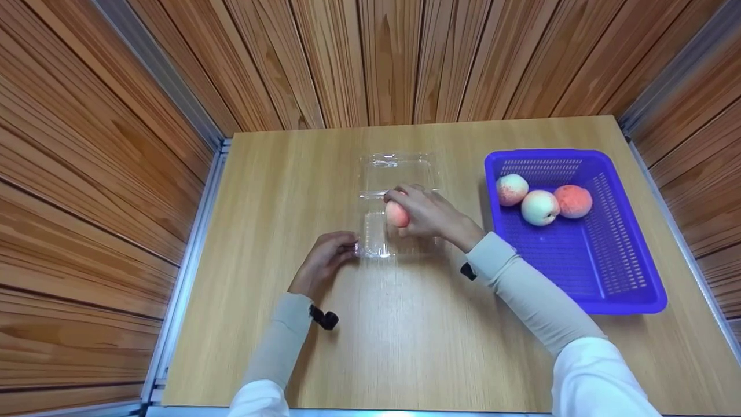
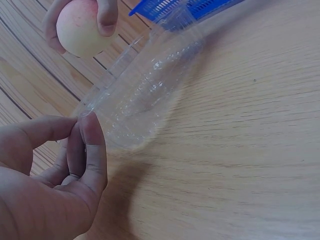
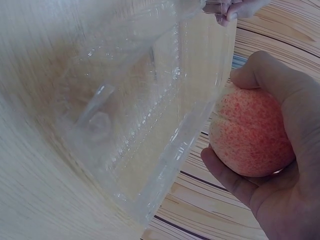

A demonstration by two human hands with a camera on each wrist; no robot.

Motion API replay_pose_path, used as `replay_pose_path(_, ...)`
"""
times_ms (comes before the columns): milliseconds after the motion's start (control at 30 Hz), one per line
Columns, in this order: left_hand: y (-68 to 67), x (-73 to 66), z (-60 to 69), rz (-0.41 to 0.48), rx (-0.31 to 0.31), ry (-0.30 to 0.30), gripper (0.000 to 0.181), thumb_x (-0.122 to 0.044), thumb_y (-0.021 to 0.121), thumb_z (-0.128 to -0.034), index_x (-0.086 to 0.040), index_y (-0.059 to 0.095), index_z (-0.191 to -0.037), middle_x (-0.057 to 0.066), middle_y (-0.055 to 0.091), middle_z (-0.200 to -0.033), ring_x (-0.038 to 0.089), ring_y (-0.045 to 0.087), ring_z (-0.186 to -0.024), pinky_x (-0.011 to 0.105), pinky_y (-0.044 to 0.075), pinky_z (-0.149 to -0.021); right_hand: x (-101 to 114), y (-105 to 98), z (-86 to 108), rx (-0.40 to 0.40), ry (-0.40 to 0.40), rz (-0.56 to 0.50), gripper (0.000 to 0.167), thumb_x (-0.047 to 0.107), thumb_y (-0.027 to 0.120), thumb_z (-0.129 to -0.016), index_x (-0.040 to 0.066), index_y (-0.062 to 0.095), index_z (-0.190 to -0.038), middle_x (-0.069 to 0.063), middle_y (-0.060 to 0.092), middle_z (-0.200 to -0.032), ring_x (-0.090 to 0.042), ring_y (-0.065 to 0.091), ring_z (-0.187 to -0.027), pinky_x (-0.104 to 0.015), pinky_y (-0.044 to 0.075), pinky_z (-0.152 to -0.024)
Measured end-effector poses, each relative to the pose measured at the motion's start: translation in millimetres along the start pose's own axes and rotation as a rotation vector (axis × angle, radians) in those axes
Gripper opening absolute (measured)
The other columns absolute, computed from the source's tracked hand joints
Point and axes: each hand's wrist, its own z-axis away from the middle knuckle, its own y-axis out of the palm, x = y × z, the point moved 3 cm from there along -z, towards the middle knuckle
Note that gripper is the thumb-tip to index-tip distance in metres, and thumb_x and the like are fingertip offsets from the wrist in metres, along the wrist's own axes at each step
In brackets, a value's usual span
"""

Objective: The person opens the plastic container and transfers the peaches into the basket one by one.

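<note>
A clear plastic clamshell box (image 1: 375, 234) lies unfolded on the table, its lid (image 1: 399, 169) laid back toward the far wall. My left hand (image 1: 331, 252) pinches the near left corner of the box between thumb and fingers, as the left wrist view shows close up. Above the box, my right hand (image 1: 427, 215) grips a pink and cream peach (image 3: 252, 132), thumb on one side and fingers curled round the other. In the left wrist view the same peach (image 2: 80, 30) hangs over the box rim, apart from it.
To the right stands a purple plastic basket (image 1: 628, 231) with perforated walls. Three peaches lie toward its far end: one at the left wall (image 1: 512, 190), a pale one (image 1: 540, 208) and a redder one (image 1: 573, 201). Wood-patterned walls (image 1: 388, 63) enclose the table at the back and sides.
</note>
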Motion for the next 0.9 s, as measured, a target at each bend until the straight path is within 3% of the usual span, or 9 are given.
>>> replay_pose_path(400, 0.8, -0.1, -0.1, -0.017, 0.010, 0.009, 0.022, -0.003, 0.062, -0.1020, 0.011, 0.070, -0.118, 0.018, 0.073, -0.109, 0.020, 0.070, -0.093, 0.034, 0.061, -0.086, -1.5, -6.8, 4.1, -0.032, -0.016, -0.012, 0.067, 0.022, 0.091, -0.078, 0.015, 0.062, -0.138, -0.012, 0.061, -0.134, -0.036, 0.063, -0.120, -0.054, 0.060, -0.092)
replay_pose_path(900, 0.2, -1.4, 2.5, -0.021, 0.013, 0.003, 0.028, -0.003, 0.062, -0.1026, 0.014, 0.066, -0.125, 0.022, 0.072, -0.116, 0.023, 0.071, -0.099, 0.034, 0.063, -0.090, -6.6, -9.8, 6.0, -0.030, -0.006, -0.017, 0.069, 0.020, 0.092, -0.077, 0.014, 0.062, -0.139, -0.013, 0.061, -0.136, -0.037, 0.063, -0.122, -0.054, 0.060, -0.096)
